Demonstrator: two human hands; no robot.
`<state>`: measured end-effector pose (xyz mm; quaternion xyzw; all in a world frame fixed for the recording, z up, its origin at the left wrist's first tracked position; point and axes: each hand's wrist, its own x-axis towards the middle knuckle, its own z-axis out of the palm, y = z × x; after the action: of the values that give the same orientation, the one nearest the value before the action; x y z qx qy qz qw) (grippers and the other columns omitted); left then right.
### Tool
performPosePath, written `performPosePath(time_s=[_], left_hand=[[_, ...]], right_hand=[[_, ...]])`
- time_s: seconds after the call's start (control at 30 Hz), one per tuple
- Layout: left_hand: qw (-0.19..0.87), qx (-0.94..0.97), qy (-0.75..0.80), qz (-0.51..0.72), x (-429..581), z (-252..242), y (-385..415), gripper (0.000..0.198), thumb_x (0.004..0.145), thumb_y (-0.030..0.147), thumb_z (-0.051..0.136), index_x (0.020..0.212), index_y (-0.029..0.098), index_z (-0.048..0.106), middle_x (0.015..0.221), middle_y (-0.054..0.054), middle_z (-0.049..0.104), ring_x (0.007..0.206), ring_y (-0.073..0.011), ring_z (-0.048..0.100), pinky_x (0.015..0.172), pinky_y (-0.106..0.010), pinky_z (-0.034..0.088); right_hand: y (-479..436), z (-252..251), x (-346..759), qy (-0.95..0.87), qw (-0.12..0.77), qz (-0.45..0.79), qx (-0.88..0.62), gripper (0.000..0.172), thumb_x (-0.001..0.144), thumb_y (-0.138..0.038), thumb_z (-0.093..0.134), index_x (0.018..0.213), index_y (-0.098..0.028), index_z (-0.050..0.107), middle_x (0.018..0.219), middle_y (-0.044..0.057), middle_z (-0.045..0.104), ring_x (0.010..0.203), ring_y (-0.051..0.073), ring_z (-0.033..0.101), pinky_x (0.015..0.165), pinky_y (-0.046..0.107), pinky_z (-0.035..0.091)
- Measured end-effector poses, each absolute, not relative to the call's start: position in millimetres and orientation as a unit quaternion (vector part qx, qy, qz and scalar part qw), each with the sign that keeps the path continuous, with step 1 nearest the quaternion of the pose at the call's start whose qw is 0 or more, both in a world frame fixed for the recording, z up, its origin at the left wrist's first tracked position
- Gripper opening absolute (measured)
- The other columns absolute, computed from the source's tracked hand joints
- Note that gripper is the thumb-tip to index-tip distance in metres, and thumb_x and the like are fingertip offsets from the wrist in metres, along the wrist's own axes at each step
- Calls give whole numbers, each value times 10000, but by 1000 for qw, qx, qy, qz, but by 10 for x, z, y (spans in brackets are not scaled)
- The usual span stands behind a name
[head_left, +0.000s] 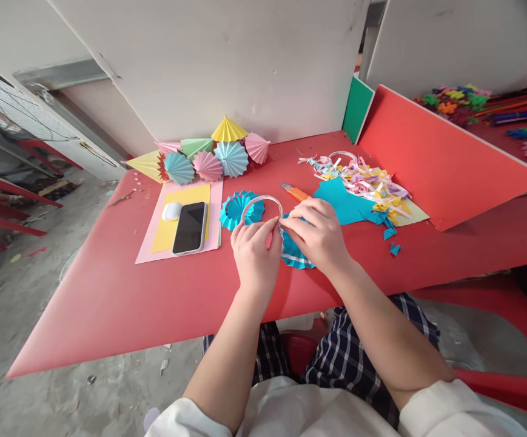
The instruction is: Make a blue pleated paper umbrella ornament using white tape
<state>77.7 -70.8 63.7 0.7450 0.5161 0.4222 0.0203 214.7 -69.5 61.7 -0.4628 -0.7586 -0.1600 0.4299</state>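
Observation:
Between both hands, above the red table, a thin white roll of tape stands up as a ring. My left hand is closed on its lower left side. Thumb and fingers of my right hand pinch at its right edge; the tape end there is too small to make out. Under my right hand lies a pleated blue paper piece with a white strip along it, partly covered. Just behind my left hand sits a pleated blue paper ring. An orange utility knife lies beyond my right fingers.
Left on the table, a phone and white earbud case rest on coloured paper sheets. Pleated paper umbrellas line the back. At right are blue paper, paper scraps and an upright red board.

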Motion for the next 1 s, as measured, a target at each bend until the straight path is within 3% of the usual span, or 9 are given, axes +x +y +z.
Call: performPosePath(time_s=[0.17,0.33,0.47,0.67,0.87,0.93,1.0], left_hand=[[74,734,524,426,749,676,-716,181,830,202,544,906,201,709,783,-15,704,751,-152,627,876,-348,447],[206,690,553,418,679,702,-714,164,779,220,579,849,232,726,773,-4,706,699,-140,619,684,-269,502],[283,650,564,424,614,692,-737,143,752,260,611,826,250,733,750,11,710,677,-134,619,629,-241,511],[257,655,562,434,578,710,-815,155,767,246,587,828,260,728,756,19,700,683,-123,615,660,-231,515],[190,628,600,457,471,691,-812,165,788,280,581,872,238,716,745,8,688,684,-131,626,666,-241,515],[152,652,599,440,361,593,-809,173,803,274,561,883,236,710,763,0,693,712,-146,632,740,-286,520],[116,730,559,375,214,444,-818,186,826,253,527,876,245,706,790,-3,705,766,-167,636,937,-384,453]], right_hand=[[-717,630,2121,-766,411,-167,-464,159,868,-182,509,821,-233,652,796,12,675,869,176,557,903,349,411],[-747,636,2115,-786,378,-163,-461,184,882,-184,475,811,-257,628,825,-11,681,907,165,568,972,365,362],[-765,620,2108,-795,375,-179,-442,173,878,-184,480,818,-244,630,844,-10,688,903,157,581,997,366,349],[-780,587,2098,-792,406,-104,-445,164,868,-187,521,880,-273,661,811,-21,691,847,142,603,976,374,381],[-853,778,2350,-755,459,-114,-454,148,842,-189,569,929,-270,656,780,-8,694,790,162,627,927,406,452],[-897,880,2498,-712,491,-102,-491,157,833,-194,584,947,-278,652,827,6,699,821,177,636,891,400,479],[-929,948,2620,-670,520,-71,-525,163,840,-203,574,959,-287,648,906,11,698,892,191,640,865,391,496]])
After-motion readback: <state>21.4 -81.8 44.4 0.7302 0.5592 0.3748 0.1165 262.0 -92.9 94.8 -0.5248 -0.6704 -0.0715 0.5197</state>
